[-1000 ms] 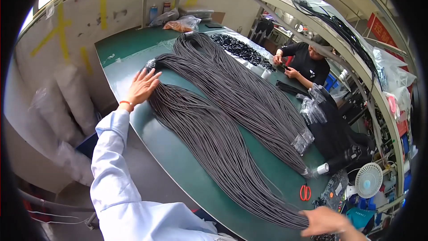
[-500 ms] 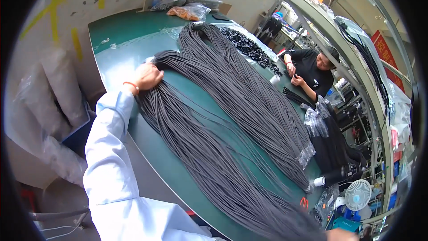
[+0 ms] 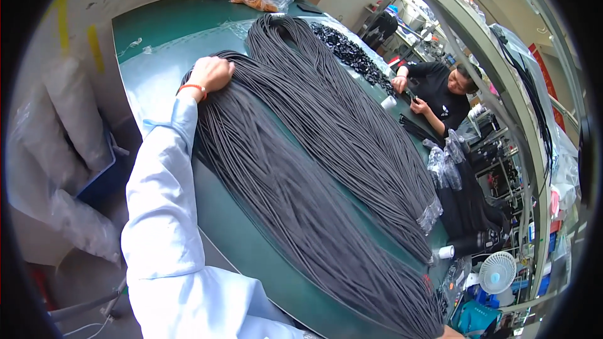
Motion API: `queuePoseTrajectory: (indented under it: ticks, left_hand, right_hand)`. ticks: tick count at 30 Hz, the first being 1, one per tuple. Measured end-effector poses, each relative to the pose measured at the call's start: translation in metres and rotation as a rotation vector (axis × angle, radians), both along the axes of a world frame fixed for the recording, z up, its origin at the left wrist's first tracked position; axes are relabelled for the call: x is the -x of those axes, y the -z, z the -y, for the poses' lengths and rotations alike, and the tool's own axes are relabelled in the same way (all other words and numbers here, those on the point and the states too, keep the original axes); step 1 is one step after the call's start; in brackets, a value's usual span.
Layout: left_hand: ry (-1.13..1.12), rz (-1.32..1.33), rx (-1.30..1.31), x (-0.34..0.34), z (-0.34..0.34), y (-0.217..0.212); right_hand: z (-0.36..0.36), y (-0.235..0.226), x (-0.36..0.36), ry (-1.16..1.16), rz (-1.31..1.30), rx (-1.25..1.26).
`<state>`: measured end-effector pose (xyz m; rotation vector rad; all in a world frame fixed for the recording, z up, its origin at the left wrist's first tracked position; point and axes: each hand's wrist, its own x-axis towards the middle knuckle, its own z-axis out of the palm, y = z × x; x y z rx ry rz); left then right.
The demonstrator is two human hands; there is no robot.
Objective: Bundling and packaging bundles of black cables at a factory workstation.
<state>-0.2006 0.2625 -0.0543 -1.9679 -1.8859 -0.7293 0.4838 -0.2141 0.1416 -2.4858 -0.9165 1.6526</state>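
Note:
A long bundle of dark grey cords (image 3: 282,176) stretches diagonally across the green table, its middle smeared by motion. My left hand (image 3: 213,75) is closed round the cords at their far left end, with a red band at the wrist. At the lower edge only a sliver of my right hand (image 3: 451,333) shows, against the near end of the same bundle; its fingers are hidden. Just to the right lies a second, looped bundle of grey cords (image 3: 352,125), with clear plastic wrap (image 3: 430,215) round its near end.
A green table (image 3: 157,37) carries black small parts (image 3: 352,56), plastic bags (image 3: 264,0) and a white spool (image 3: 446,252). Across it a co-worker (image 3: 443,97) handles a small item. A white fan (image 3: 497,272) stands at the lower right; wrapped rolls (image 3: 75,113) stand left.
My left hand has moved up slightly and lies over the cord ends. The near bundle has spread and shifted right, covering the loose strands' gap. My right hand has moved left a little.

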Motion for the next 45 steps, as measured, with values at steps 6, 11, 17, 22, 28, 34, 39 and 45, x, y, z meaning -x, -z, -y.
queuePoseTrajectory:
  ticks: [6,11,17,22,28,34,39,45]
  left_hand:
    - [-0.042,-0.109,0.148,-0.010,-0.005,0.004]
    - [-0.124,-0.035,0.078,-0.012,-0.007,0.006]
    - [-0.060,-0.231,-0.024,0.002,-0.010,0.016]
    - [-0.120,-0.147,0.085,0.010,-0.021,0.016]
    - [-0.178,-0.002,0.195,0.012,-0.027,0.009]
    - [-0.164,-0.033,0.261,0.010,-0.024,0.001]
    - [-0.187,-0.120,0.292,0.012,-0.024,-0.001]
    - [-0.121,-0.053,0.399,0.001,-0.015,-0.015]
  right_hand:
    - [-0.083,0.028,0.054,-0.929,0.653,-0.271]
    - [-0.238,0.059,0.248,-1.616,0.615,-1.288]
    - [-0.334,0.137,0.500,-1.457,0.510,-1.140]
    - [-0.339,0.150,0.457,-1.567,0.554,-0.919]
    - [-0.210,0.159,0.275,-1.470,0.672,-1.048]
    - [-0.121,0.133,0.160,-1.307,0.701,-0.887]
    - [-0.042,0.115,0.076,-1.115,0.804,-0.525]
    - [0.059,0.104,0.013,-0.822,0.881,-0.067]
